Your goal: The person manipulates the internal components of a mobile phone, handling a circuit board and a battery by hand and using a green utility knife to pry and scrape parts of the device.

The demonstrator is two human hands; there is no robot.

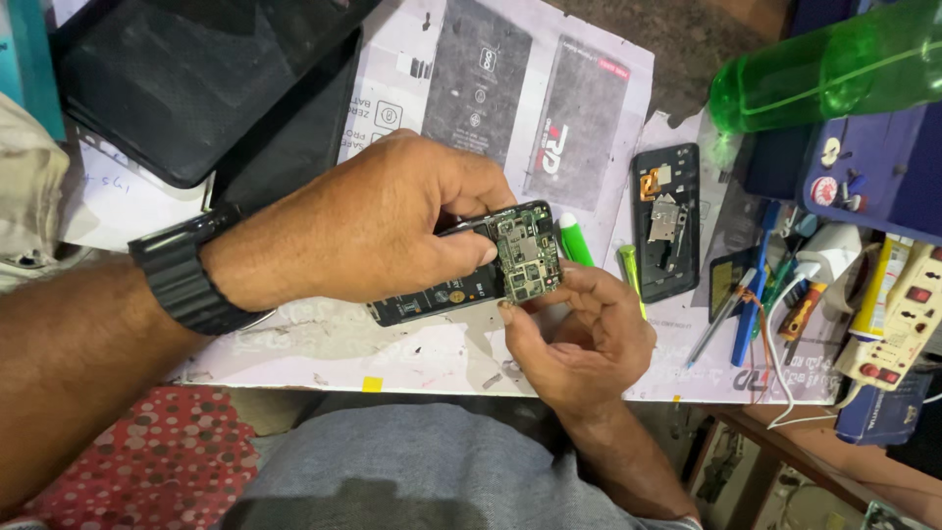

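My left hand, with a black watch on its wrist, grips an opened black phone from above, fingers curled over its top edge. The phone's green circuit board is exposed at its right end. My right hand reaches up from below, and its thumb and fingertips pinch the lower edge of the board end. Both hands hold the phone just above a white work mat.
Two green-handled tools lie just behind the phone. A second opened phone shell rests on the mat to the right. Further right are screwdrivers, a power strip and a green bottle. A black device sits at the back left.
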